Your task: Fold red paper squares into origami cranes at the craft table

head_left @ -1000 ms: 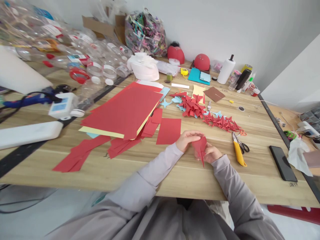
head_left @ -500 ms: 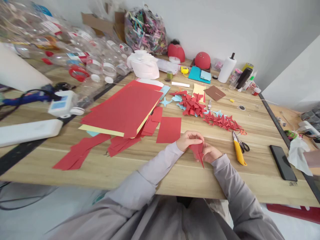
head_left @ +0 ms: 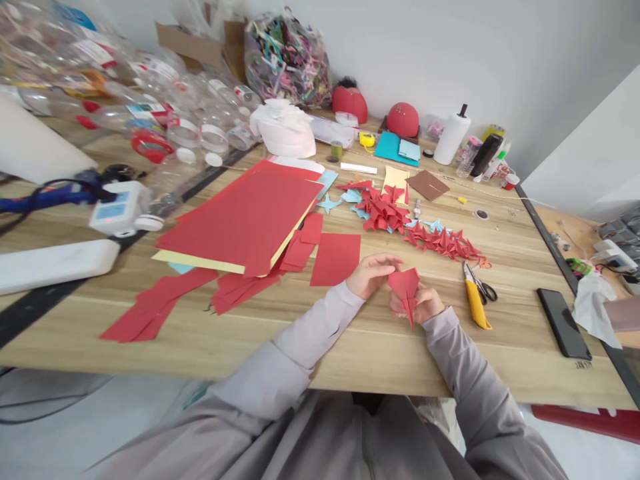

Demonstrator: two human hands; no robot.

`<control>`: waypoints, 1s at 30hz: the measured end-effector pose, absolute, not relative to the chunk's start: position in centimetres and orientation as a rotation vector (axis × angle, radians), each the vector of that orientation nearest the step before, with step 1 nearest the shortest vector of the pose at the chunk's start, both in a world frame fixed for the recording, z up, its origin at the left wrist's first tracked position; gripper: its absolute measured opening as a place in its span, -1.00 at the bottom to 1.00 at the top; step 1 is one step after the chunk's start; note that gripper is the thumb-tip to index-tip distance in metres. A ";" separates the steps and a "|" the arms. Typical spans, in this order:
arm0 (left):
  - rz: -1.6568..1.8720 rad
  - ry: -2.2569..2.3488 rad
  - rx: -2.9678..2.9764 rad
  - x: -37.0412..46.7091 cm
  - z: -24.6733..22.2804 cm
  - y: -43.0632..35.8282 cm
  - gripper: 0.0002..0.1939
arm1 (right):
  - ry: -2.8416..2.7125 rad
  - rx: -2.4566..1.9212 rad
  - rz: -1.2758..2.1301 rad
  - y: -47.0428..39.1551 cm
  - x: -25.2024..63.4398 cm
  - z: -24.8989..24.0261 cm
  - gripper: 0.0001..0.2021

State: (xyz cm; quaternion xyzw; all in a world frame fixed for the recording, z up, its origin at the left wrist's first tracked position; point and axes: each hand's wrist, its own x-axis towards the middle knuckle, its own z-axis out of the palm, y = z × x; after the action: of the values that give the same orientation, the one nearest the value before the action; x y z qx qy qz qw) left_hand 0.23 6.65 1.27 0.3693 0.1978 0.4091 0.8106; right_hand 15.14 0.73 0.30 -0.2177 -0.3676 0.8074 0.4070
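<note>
A piece of folded red paper (head_left: 405,285), broad at the top and narrowing to a point toward me, is between my hands above the table. My right hand (head_left: 426,304) grips it from the right and below, some fingers hidden behind it. At its upper left corner, my left hand (head_left: 373,273) has thumb and fingers drawn together on the edge. A flat red paper square (head_left: 336,259) lies just left of my left hand. Beyond my hands are a pile of red folded paper stars (head_left: 385,212) and a row of linked ones (head_left: 443,241).
Large red sheets (head_left: 245,217) and red paper strips (head_left: 160,303) lie to the left. On the right are a yellow utility knife (head_left: 477,303), scissors (head_left: 486,289) and a phone (head_left: 564,323). Plastic bottles (head_left: 175,133) crowd the back left. Another person's arm (head_left: 623,313) shows at the right edge.
The folded red paper has turned so its broad face shows more. My left hand has shifted slightly left, toward the paper's corner. The view has moved a little.
</note>
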 end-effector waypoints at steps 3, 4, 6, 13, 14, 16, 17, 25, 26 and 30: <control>0.889 0.459 0.814 0.3 1.2 6.5 -0.70 | -0.928 -0.522 2.037 0.8 15.0 0.5 -0.87; 0.900 0.476 0.832 0.4 1.1 6.5 -0.71 | -0.929 -0.518 2.039 0.9 15.0 0.5 -0.86; 0.935 0.513 0.879 0.5 1.0 6.4 -0.72 | -0.919 -0.505 2.046 1.0 14.9 0.4 -0.86; 0.987 0.529 0.785 0.7 0.8 6.8 -0.67 | -0.847 -0.452 2.021 1.1 15.3 -0.8 -0.83; 0.985 0.533 0.755 0.7 0.7 6.9 -0.66 | -0.840 -0.448 2.009 1.0 15.4 -1.0 -0.81; 0.991 0.565 0.716 0.6 0.6 7.2 -0.66 | -0.842 -0.428 1.986 1.0 15.4 -1.2 -0.75; 0.998 0.587 0.705 0.6 0.5 7.3 -0.68 | -0.849 -0.415 1.970 1.0 15.4 -1.3 -0.73; 0.918 0.626 0.841 0.9 0.3 7.0 -0.69 | -0.683 -0.613 1.628 2.0 15.2 -1.5 -0.73; 0.896 0.622 0.858 1.0 0.3 6.9 -0.68 | -0.689 -0.649 1.578 2.2 15.2 -1.5 -0.78; 0.870 0.634 0.856 1.2 0.4 6.5 -0.66 | -0.704 -0.751 1.411 2.6 15.0 -1.6 -0.84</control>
State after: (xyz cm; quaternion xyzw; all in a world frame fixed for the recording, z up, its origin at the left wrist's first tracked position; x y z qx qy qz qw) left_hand 1.16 6.51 0.40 0.3952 0.2928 0.4016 0.7725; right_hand 14.97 2.65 -1.59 -0.3294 -0.3088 0.6191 0.6426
